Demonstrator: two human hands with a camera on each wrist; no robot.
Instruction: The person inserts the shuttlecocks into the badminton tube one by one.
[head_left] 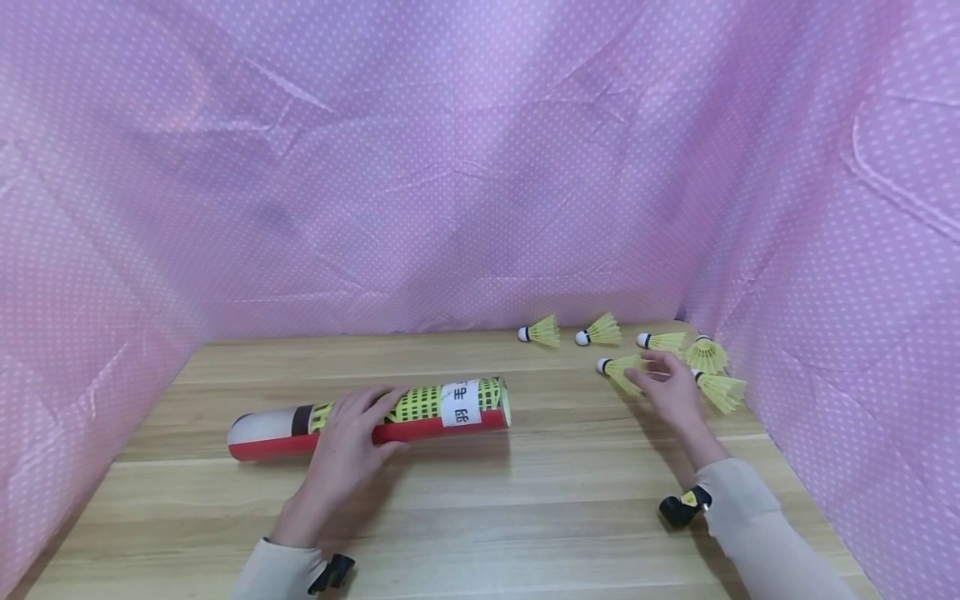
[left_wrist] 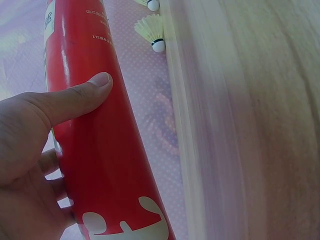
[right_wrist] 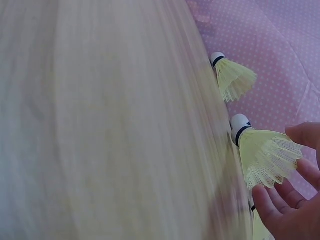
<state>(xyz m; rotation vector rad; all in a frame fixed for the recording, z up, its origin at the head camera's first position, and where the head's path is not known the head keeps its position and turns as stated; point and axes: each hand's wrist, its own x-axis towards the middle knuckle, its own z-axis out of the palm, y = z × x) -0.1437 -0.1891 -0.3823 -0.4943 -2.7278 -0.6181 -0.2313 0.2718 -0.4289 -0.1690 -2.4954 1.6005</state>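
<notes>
Being gripped by the left hand, a cylindrical tube is held lengthwise toward the right hand, with the thumb laid on its red side and the fingers passed over its top; whether it is lifted from the table cannot be told. It is judged to be grasped around mid-length so that it is kept from rolling and its seemingly open end is presented toward the right hand. Held by the right hand is a yellow shuttlecock, its skirt taken near the rim between thumb and fingers, presumably so that the cork is left free and pointed toward the left hand's side. The skirt is seen to be flared, ribbed and netted, with a dark band where it meets the white cork. The tube is coloured red, with a yellow-green and black grid, a white label bearing dark characters, and a greyish-white section beyond the left hand. Around the right hand five further shuttlecocks are found: two beyond it toward the left hand, one just past the fingers, two close on its outer side. Both hands are backed by a pink dotted curtain.
</notes>
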